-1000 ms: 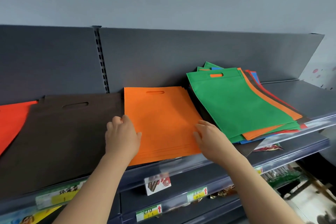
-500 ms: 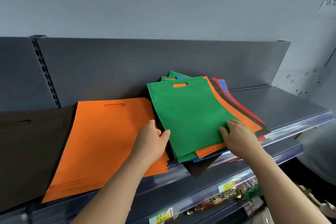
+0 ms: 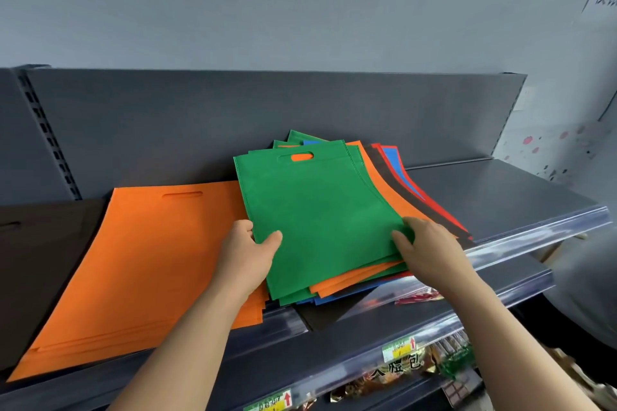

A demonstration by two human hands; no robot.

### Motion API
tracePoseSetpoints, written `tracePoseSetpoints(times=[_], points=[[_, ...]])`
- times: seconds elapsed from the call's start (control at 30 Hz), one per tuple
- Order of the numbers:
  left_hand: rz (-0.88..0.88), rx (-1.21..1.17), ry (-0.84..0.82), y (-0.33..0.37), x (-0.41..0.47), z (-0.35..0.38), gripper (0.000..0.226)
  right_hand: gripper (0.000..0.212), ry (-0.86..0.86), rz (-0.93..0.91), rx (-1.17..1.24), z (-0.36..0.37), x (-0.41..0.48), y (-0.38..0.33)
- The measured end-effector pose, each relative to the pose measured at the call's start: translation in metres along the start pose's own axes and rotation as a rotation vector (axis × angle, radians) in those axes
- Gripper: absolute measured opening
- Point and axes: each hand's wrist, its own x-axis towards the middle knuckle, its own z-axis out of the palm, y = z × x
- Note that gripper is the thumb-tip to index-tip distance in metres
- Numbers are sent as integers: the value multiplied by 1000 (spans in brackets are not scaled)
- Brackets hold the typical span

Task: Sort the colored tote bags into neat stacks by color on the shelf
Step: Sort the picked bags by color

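A green tote bag (image 3: pixel 317 210) tops a mixed pile (image 3: pixel 394 210) of orange, brown, red and blue bags on the grey shelf (image 3: pixel 500 197). My left hand (image 3: pixel 248 252) pinches the green bag's left edge, thumb on top. My right hand (image 3: pixel 430 250) grips its lower right corner, fingers over the fabric. Left of the pile lies a flat orange stack (image 3: pixel 143 264). A brown stack (image 3: pixel 36 264) sits further left, partly cut off by the frame.
A clear plastic rail (image 3: pixel 534 233) runs along the shelf's front edge. A dark bag corner (image 3: pixel 327 314) hangs over it. Below are lower shelves with price tags (image 3: pixel 399 349) and packaged snacks (image 3: pixel 417 374). The shelf's right end is bare grey metal.
Both hands left the orange stack and moved right to the mixed pile, then closed on the top green bag. The view swung right, so the red stack dropped out of sight.
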Motion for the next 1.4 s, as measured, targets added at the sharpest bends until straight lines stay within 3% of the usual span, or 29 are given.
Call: tracePoseSetpoints(times=[0.07, 0.17, 0.3, 0.43, 0.6, 0.77, 0.93, 1.07, 1.4], points=[[-12, 26, 21, 1, 2, 1, 65, 23, 8, -20, 49, -2, 0, -1], [-55, 0, 55, 0, 5, 1, 71, 35, -15, 14, 53, -5, 4, -2], [-17, -2, 64, -3, 3, 1, 44, 45, -33, 80, 21, -4, 10, -8], [-6, -47, 66, -4, -2, 3, 49, 45, -14, 109, -198, 3, 11, -16], [67, -90, 81, -1, -9, -7, 53, 40, -93, 151, -124, 3, 16, -23], [128, -159, -6, 1, -18, -14, 74, 50, -154, 199, -203, 4, 12, -30], [189, -131, -43, -2, -19, -18, 85, 45, -175, 257, -81, -4, 5, -38], [256, -125, -41, -3, -21, -31, 83, 35, -153, 256, -9, -4, -5, -49], [299, 0, 104, -28, -41, -143, 74, 16, 145, 40, 276, 1, -57, -144]])
